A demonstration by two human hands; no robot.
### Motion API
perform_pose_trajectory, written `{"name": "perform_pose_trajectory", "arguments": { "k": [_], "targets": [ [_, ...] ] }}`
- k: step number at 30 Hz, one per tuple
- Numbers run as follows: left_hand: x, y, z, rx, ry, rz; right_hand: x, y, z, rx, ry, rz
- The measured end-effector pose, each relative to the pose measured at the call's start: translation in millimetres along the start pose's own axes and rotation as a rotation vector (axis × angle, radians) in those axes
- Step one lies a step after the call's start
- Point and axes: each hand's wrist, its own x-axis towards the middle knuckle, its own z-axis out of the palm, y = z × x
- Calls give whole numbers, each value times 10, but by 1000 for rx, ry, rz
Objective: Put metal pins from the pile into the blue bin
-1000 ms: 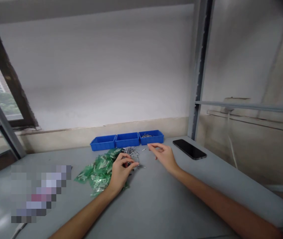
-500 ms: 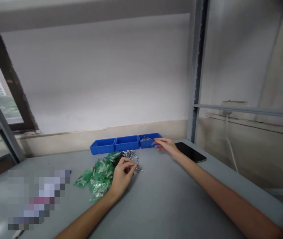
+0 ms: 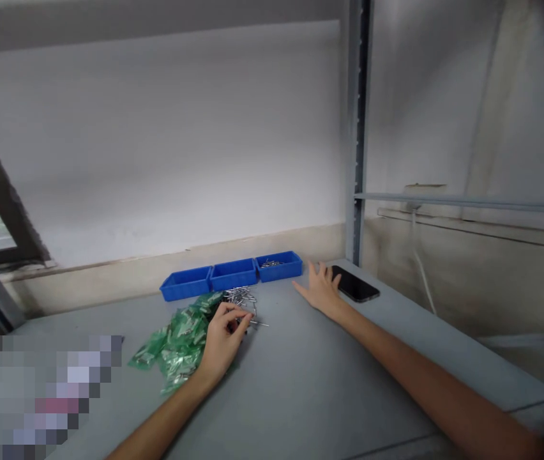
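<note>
My left hand (image 3: 226, 335) pinches a thin metal rod (image 3: 260, 323) between thumb and fingertips, beside a heap of green plastic packets (image 3: 183, 338). Behind that hand lies a loose pile of metal pieces (image 3: 241, 296). My right hand (image 3: 322, 289) has its fingers spread over the table, its fingertips next to a black phone (image 3: 355, 285). Left of it, the right-hand blue bin (image 3: 279, 272) contains some small metal pieces. The middle blue bin (image 3: 234, 278) and the left blue bin (image 3: 186, 289) stand in a row with it.
A pixelated, blurred-out object (image 3: 61, 396) lies at the left of the grey table (image 3: 301, 383). A metal post (image 3: 355, 140) rises at the back right, with a horizontal bar (image 3: 468, 202) running from it. The wall is behind the bins.
My right hand has moved away from the right-hand bin towards the phone, and its fingers have spread. My left hand keeps its pinch on the rod. The whole view has shifted right.
</note>
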Motion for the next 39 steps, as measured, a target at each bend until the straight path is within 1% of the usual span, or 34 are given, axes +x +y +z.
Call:
{"name": "perform_pose_trajectory", "arguments": {
  "k": [2, 4, 6, 7, 9, 11, 14, 16, 18, 20, 24, 28, 30, 33, 36, 39],
  "targets": [
    [-4, -6, 0, 1, -7, 8, 4, 37, -15, -101, 13, 93],
    [-8, -14, 5, 2, 3, 20, 18, 90, -12, -110, -2, 143],
    [-10, -17, 10, 1, 18, 26, 24, 126, 0, -84, 5, 142],
    [-10, -16, 12, 1, 22, 24, 18, 126, 4, -72, 28, 115],
    [-7, -12, 11, 0, 25, 16, -22, 78, 4, -50, 97, 24],
    [0, -15, 2, 18, 36, 16, -108, -30, -12, -6, 136, -94],
    [16, -48, -34, 105, 56, 59, -299, -241, -50, 119, 90, -308],
    [31, -85, -73, 199, 46, 84, -430, -365, -73, 193, 51, -471],
    [45, -118, -117, 325, 44, 85, -531, -448, -87, 264, 31, -569],
    [55, -130, -157, 452, 31, 96, -592, -488, -90, 317, 22, -620],
    [52, -96, -199, 599, 17, 143, -627, -486, -59, 363, -16, -642],
    [55, -100, -219, 687, -54, 204, -635, -464, 2, 366, -60, -640],
    [72, -150, -233, 689, -103, 248, -648, -460, 19, 368, -66, -634],
    [102, -267, -249, 691, -117, 296, -679, -471, 10, 368, -77, -638],
    [114, -371, -245, 726, -115, 288, -716, -497, -10, 361, -113, -665],
    [105, -423, -226, 790, -115, 266, -745, -516, -3, 361, -135, -699]
  ]
}}
